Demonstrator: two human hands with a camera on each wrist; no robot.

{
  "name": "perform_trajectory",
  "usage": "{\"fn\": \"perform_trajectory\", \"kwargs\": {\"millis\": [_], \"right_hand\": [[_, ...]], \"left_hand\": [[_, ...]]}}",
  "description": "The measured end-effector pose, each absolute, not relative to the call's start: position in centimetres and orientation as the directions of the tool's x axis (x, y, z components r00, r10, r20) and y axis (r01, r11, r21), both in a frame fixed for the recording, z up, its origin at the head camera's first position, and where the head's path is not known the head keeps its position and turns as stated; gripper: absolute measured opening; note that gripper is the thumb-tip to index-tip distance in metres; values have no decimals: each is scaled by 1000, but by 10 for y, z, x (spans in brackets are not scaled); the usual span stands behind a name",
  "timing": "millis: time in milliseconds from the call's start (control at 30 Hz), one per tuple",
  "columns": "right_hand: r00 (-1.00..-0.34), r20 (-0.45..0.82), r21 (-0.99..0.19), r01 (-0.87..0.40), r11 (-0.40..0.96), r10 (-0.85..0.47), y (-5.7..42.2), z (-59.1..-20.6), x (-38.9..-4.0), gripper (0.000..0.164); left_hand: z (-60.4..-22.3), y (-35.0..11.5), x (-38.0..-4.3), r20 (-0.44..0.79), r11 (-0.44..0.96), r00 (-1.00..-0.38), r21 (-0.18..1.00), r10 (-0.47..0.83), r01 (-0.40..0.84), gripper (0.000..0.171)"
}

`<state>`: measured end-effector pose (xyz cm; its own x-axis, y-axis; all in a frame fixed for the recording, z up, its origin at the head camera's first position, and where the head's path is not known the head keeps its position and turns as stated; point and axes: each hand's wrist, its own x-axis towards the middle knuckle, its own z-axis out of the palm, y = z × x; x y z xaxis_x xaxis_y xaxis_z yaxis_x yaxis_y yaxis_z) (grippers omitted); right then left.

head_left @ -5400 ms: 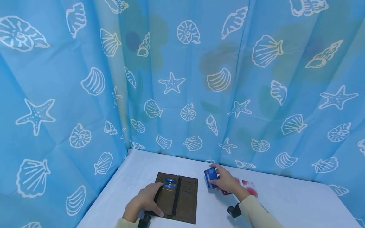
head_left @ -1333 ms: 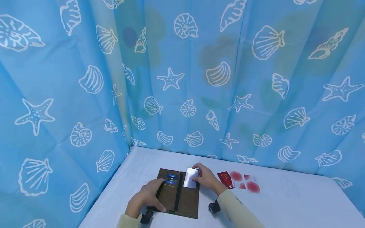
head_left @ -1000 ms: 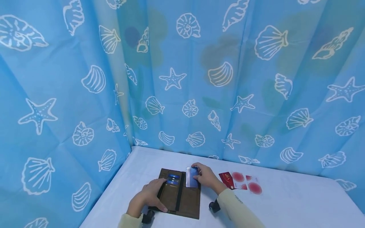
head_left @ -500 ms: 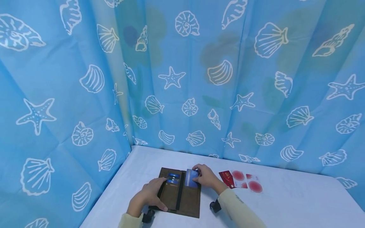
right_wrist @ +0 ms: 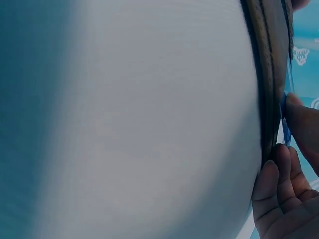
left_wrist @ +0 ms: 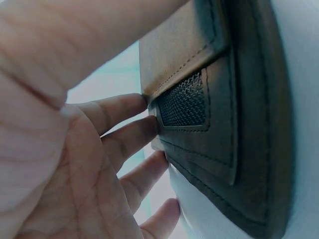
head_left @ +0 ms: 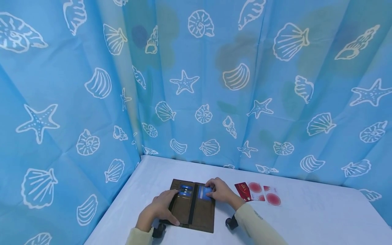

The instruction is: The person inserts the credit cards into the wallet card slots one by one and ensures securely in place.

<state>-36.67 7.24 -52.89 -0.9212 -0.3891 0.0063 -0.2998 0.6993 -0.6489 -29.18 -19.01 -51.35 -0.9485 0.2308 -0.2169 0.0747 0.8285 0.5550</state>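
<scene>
A brown wallet (head_left: 203, 215) lies unfolded on the white table, a dark strap (head_left: 192, 207) running down its middle. My left hand (head_left: 160, 207) rests along its left side, thumb at the lower edge; in the left wrist view the extended fingers (left_wrist: 130, 139) touch the wallet's edge. My right hand (head_left: 222, 191) pinches a blue card (head_left: 201, 193) between thumb and fingers at the wallet's upper right slots. The card's lower part is hidden in a slot. In the right wrist view, only a blue sliver of it shows. Several blue cards (head_left: 185, 190) fill slots on the left half.
To the right of my right hand lie a red VIP card (head_left: 243, 191) and two pale cards with red circles, one card (head_left: 256, 192) beside the other (head_left: 272, 197). A blue shell-print curtain (head_left: 190, 68) hangs behind and left of the table (head_left: 306, 224).
My right hand has brought the blue card from the right over to the wallet's right half, then lowered it into the upper slots, so less of it shows. The left hand stays at the wallet.
</scene>
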Motion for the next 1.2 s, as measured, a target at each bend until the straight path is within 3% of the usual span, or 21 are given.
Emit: {"fn": "perform_trajectory", "kwargs": {"millis": [867,1200], "right_hand": [[-901,-36,-704,-284,651,-432,75,-534,-356,12],[-860,-116,-752,-251,609,-497,80,-526,-354,26]], "left_hand": [[-518,-192,-297,-238,843,-945,534,223,64,113],[-521,-192,-296,-235,826,-943,559,234,66,114]]}}
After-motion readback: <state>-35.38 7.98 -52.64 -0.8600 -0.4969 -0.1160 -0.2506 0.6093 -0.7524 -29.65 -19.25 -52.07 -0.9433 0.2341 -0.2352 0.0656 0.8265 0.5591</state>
